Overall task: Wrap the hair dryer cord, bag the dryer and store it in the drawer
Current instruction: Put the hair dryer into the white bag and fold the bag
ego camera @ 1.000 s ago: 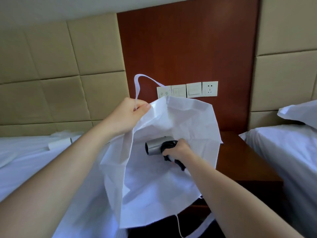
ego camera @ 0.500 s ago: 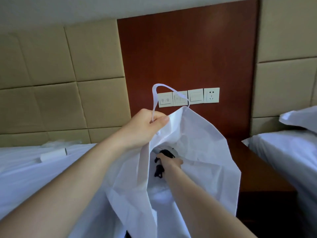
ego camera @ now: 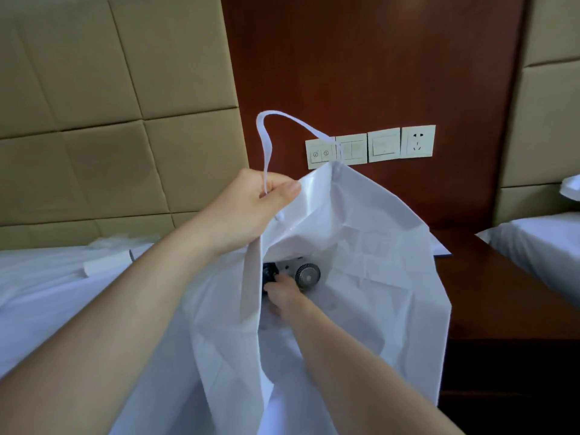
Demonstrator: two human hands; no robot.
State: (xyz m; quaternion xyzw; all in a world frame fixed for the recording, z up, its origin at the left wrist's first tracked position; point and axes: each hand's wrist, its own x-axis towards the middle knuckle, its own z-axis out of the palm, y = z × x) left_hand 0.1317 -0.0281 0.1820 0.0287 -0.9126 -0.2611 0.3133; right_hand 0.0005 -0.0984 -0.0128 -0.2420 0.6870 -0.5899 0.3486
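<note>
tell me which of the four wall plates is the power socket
The rightmost plate, farthest from the bag's strap: it alone shows plug holes; the other three carry switches or buttons.

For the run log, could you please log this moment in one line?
left hand: holds bag open | right hand: in bag, on dryer

No words, brand names or numbers can be read anywhere. The only signs are on the wall plates (ego camera: 370,147) on the dark wood panel (ego camera: 361,73): the leftmost plate (ego camera: 320,154) has two small round marks, each approx. a circle with a slash, too small to tell the meaning. The rightmost plate is a socket (ego camera: 418,141) with plain holes, no label. The white bag (ego camera: 361,246) shows no print.
</note>
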